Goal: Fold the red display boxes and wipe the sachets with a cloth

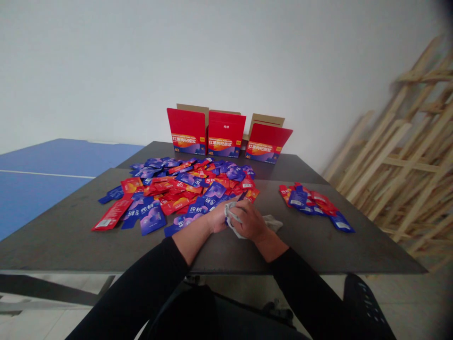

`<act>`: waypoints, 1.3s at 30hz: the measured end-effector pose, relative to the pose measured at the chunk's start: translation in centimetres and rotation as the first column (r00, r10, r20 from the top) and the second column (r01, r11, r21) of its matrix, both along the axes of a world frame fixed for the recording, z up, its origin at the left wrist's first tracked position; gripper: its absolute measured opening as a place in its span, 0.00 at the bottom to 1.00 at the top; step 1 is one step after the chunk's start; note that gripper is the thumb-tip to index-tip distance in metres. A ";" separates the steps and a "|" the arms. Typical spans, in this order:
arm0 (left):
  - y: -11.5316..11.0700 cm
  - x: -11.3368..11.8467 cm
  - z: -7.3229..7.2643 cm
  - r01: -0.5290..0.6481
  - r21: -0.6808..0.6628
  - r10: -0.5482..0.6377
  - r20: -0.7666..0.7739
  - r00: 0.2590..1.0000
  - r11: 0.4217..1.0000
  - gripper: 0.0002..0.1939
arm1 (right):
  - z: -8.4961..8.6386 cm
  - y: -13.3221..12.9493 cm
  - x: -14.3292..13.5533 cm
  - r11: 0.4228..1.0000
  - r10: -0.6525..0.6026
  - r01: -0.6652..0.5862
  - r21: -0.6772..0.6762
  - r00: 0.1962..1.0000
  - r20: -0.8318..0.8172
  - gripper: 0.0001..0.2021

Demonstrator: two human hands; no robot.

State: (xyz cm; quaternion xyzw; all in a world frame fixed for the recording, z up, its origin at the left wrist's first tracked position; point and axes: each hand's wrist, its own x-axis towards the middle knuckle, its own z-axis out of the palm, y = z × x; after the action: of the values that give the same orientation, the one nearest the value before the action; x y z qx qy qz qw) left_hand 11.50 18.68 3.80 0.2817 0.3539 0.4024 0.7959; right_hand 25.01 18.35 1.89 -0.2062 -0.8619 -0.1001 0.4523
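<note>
The pale wall (212, 56) forms the background. The dark worktop (311, 245) spans the center; its near edge is partly covered by 2 black sleeves (141, 278). The blue table (35, 198), left of the worktop, is cut off by the picture edge. At right, wooden frames (399, 170) lean near the wall; they are blurred and cut off.

At the far end of the worktop stand 3 red boxes: the left box (189, 134) and middle box (226, 134) side by side, the right box (267, 144) angled slightly apart. All 3 have raised flaps; the front panels hide their interiors.

The main pile (173, 189) of red and blue pouches occupies the area between the hands and the boxes. Overlap conceals many pouches. A smaller group (311, 200) lies separately, to the right.

A black object (366, 302) at lower right is partly hidden behind the right sleeve; its identity is unclear.

The left hand (216, 218) is at the near edge of the main pile; its fingers are covered, so its grip cannot be determined. The right hand (248, 221) is closed on the grey cloth (231, 215), bunched between both hands. More fabric (272, 222) shows beyond the right wrist; the connection is hidden.
</note>
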 end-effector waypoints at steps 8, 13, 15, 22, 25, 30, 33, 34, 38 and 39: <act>-0.6 0.3 -0.3 0.063 0.111 -0.042 -0.185 0.982 0.992 0.18 | 0.2 1.2 0.5 0.969 -0.244 0.242 -0.040 0.933 -0.265 0.09; -0.7 -0.1 0.2 0.161 0.108 -0.151 -0.098 0.984 0.981 0.20 | 0.0 2.1 1.2 0.921 -0.390 0.353 -0.167 0.860 -0.330 0.06; -0.6 -0.4 0.4 0.185 0.070 -0.183 -0.033 0.983 0.980 0.20 | -0.3 2.5 1.5 0.900 -0.433 0.379 -0.216 0.837 -0.334 0.06; -0.5 -1.7 1.7 0.284 0.014 -0.275 0.301 0.913 0.959 0.22 | -1.4 3.6 2.4 0.811 -0.530 0.405 -0.421 0.814 -0.237 0.11; -0.2 -2.0 1.9 0.211 0.009 -0.197 0.397 0.896 0.977 0.22 | -1.5 3.3 2.3 0.825 -0.459 0.368 -0.429 0.879 -0.130 0.14; 0.6 -1.7 1.5 -0.013 -0.033 0.025 0.407 0.913 0.999 0.25 | -0.9 2.2 1.8 0.857 -0.430 0.410 -0.314 0.903 0.004 0.18; 0.6 -1.4 1.3 -0.053 -0.020 0.056 0.383 0.922 0.998 0.26 | -0.5 1.4 1.5 0.898 -0.381 0.373 -0.233 0.925 0.014 0.20; 0.5 -1.3 1.3 -0.044 -0.002 0.042 0.382 0.923 0.999 0.26 | -0.3 1.1 1.4 0.917 -0.340 0.339 -0.212 0.940 0.030 0.21; 0.1 -0.9 1.3 0.016 0.084 -0.047 0.378 0.925 0.996 0.27 | 0.0 0.7 1.0 0.955 -0.228 0.246 -0.168 0.966 0.117 0.27; 0.0 -0.7 1.2 0.001 0.108 -0.042 0.375 0.926 0.994 0.26 | 0.0 0.7 0.9 0.954 -0.232 0.250 -0.163 0.965 0.123 0.28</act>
State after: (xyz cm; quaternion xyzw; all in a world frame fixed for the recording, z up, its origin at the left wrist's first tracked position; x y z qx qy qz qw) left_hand 10.82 18.69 5.04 0.2450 0.1695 0.4583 0.8374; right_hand 25.92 19.01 1.87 -0.3439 -0.8578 -0.0879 0.3716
